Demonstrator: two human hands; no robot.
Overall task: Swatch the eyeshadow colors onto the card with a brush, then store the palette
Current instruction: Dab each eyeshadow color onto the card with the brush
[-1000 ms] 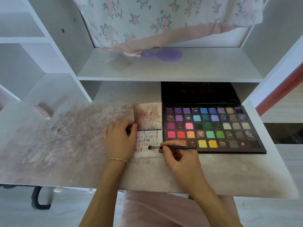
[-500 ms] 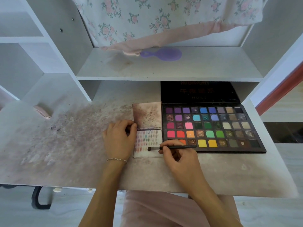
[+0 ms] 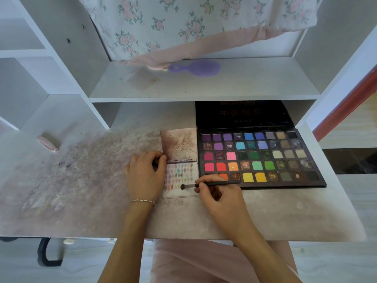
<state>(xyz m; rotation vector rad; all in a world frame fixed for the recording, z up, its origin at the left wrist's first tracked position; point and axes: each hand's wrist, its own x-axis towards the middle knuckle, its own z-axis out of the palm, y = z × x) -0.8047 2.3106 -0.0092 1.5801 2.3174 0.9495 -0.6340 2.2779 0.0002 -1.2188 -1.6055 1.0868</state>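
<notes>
Nearest, the right hand (image 3: 221, 198) pinches a slim black eyeshadow brush (image 3: 210, 184) between thumb and curled fingers, the handle lying nearly level and pointing right, the dark brush head resting on the lower right part of the swatch card (image 3: 180, 192). The left hand (image 3: 143, 176) sits on the card's left edge, fingers curled with the tips pressing at the fold line; a thin bracelet (image 3: 142, 201) circles that wrist. The card lies flat on the stained white desk (image 3: 81, 180), rows of pale colour dabs across its near half, its far half dusted with purple-brown powder. Touching the card's right edge, the open eyeshadow palette (image 3: 259, 158) shows its grid of pans, black lid folded back under the shelf (image 3: 204, 86). On that shelf lies a purple hairbrush (image 3: 195, 67), beneath hanging floral cloth (image 3: 183, 21).
</notes>
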